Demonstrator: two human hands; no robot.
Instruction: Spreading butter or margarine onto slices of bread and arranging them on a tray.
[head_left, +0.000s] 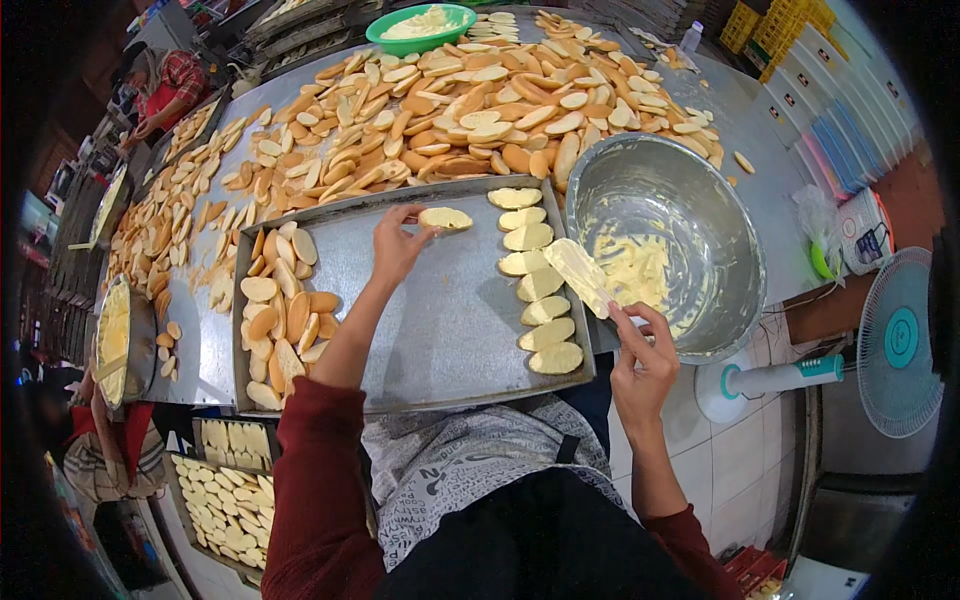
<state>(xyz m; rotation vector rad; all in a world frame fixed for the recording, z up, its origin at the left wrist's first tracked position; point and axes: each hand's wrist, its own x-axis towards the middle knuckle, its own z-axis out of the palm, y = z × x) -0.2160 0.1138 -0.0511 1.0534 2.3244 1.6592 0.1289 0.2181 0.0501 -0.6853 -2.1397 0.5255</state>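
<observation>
Over the metal tray (442, 322), my left hand (397, 244) pinches a bread slice (445, 218) with a pale creamy top. My right hand (646, 352) grips the handle end of a spatula (576, 274) coated in pale yellow cream. The spatula's blade lies between the tray's right edge and a large steel bowl (667, 172), smeared inside with the same cream (634, 274). Along the tray's right side runs a column of cream-coated slices (541, 285). Plain bread slices (281, 319) are heaped at the tray's left end.
A big pile of bread slices (480, 112) covers the table (720, 90) beyond the tray. Behind it stands a green basin (420, 30) of cream. Another bowl of cream (124, 345) sits at left, near a person (169, 86). A fan (900, 341) stands at right.
</observation>
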